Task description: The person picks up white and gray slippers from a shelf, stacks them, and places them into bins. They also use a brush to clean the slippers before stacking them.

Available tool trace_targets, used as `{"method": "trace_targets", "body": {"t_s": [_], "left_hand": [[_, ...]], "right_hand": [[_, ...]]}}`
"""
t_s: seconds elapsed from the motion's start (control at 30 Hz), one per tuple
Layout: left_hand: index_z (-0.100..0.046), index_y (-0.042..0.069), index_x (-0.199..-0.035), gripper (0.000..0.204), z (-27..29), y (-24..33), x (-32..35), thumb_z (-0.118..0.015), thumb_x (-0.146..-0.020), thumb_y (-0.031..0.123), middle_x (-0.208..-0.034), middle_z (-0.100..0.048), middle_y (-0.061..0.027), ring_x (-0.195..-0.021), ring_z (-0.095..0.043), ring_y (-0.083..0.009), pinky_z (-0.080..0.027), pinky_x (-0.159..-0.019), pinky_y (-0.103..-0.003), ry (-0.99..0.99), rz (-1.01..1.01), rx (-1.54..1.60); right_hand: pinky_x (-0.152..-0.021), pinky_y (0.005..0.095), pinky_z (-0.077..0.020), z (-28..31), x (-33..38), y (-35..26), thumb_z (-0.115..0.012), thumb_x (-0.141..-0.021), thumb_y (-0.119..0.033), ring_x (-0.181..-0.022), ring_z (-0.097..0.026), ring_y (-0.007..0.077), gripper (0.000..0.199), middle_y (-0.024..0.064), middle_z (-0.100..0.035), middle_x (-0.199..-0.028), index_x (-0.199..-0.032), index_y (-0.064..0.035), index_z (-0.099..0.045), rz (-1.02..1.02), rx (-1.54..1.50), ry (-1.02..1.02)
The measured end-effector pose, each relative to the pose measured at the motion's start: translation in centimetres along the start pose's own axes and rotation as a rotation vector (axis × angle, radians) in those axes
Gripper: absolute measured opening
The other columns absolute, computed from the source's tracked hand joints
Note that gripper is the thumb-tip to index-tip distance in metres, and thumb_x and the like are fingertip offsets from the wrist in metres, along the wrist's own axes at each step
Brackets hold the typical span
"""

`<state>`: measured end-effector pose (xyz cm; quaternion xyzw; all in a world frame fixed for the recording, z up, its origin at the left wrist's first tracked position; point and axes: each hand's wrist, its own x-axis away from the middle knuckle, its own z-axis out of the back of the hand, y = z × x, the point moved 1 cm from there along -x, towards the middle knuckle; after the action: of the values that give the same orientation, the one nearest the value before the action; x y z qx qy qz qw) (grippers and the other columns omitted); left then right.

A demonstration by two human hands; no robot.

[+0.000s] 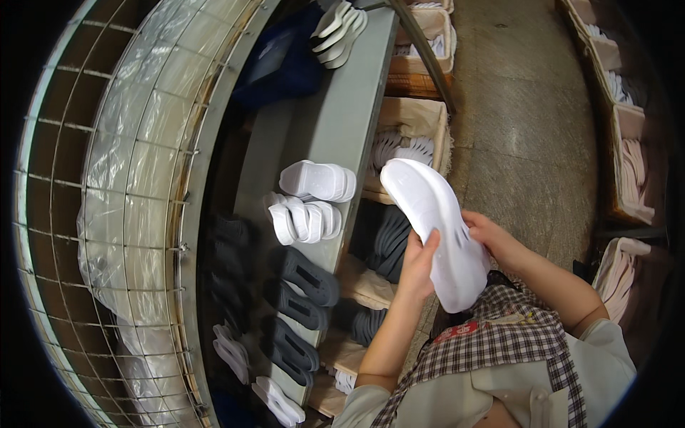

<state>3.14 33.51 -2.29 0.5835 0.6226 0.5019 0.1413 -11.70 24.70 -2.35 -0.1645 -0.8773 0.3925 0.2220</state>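
Observation:
In front of my body I hold a white shoe sole [446, 235] at a slant, its far end up and to the left. My left hand [421, 262] grips its left edge, with the thumb lying on the face. On the opposite edge, my right hand [491, 237] is closed round it, some of its fingers hidden behind. I cannot tell whether a second sole is nested underneath. To the left, white soles [318, 180] stand in two small groups on a grey metal shelf [353, 118]. Dark grey soles [310, 278] lie in a row nearer to me.
Cloth-lined crates [410, 118] holding soles stand under the shelf's right side. More lined crates [631, 153] line the far right, across a concrete floor [517, 93]. A wire mesh guard [128, 178] rises at left. White soles [339, 32] and a blue bin [282, 60] sit farther off.

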Motion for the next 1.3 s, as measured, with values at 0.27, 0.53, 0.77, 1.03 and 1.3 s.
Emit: {"method": "trace_targets", "body": {"t_s": [0.27,0.53,0.77,1.03,1.3], "left_hand": [[-0.019,0.004,-0.145,0.065,5.1,6.2,4.4,-0.055,-0.090,0.008,-0.146,-0.029,-0.0172,-0.131,-0.034,-0.0261,-0.030,-0.107,-0.040,0.396,-0.619,-0.314],[-0.023,0.001,-0.142,0.078,20.1,14.7,4.6,-0.059,-0.087,0.045,-0.141,-0.034,-0.0164,-0.131,-0.033,-0.0281,-0.021,-0.110,-0.041,0.853,-0.445,0.333],[-0.041,0.006,-0.136,0.066,25.5,16.8,-1.0,-0.042,-0.090,0.055,-0.135,-0.047,-0.0084,-0.125,-0.043,-0.0282,-0.031,-0.106,-0.043,0.310,-0.161,0.407],[-0.054,0.001,-0.121,0.049,23.3,16.1,-1.3,-0.047,-0.086,0.034,-0.116,-0.061,-0.0124,-0.109,-0.057,-0.0288,-0.043,-0.096,-0.040,0.390,-0.225,0.191],[-0.032,-0.007,-0.133,0.073,11.8,7.6,1.1,-0.063,-0.074,0.022,-0.115,-0.054,-0.0246,-0.104,-0.058,-0.0367,-0.050,-0.089,-0.044,0.284,0.027,0.199]], "right_hand": [[-0.099,0.0417,-0.0416,-5.2,-8.6,-6.6,-0.060,-0.078,-0.024,-0.122,-0.046,0.0334,0.082,0.0254,-0.039,-0.136,-0.144,-0.0008,-0.018,0.060,0.217,-0.087],[-0.086,0.0329,-0.0501,-14.7,-30.2,-13.9,-0.050,-0.088,-0.041,-0.092,-0.063,0.0222,0.054,0.0142,-0.062,-0.114,-0.122,0.0004,-0.052,-0.163,0.294,-0.378],[-0.095,0.0342,-0.0426,-19.0,-39.8,-7.0,-0.052,-0.091,-0.042,-0.110,-0.054,0.0163,0.046,0.0065,-0.058,-0.125,-0.123,-0.0105,-0.056,-0.392,0.671,-0.467],[-0.105,0.0411,-0.0318,-15.3,-34.3,-5.9,-0.041,-0.078,-0.078,-0.128,-0.043,0.0224,0.088,0.0066,-0.046,-0.140,-0.137,-0.0121,-0.044,-0.690,0.660,-0.373],[-0.110,0.0486,-0.0238,-0.8,-14.1,-2.5,-0.047,-0.086,-0.060,-0.136,-0.028,0.0337,0.085,0.0202,-0.030,-0.146,-0.147,-0.0073,-0.019,-0.535,0.107,-0.219]]}}
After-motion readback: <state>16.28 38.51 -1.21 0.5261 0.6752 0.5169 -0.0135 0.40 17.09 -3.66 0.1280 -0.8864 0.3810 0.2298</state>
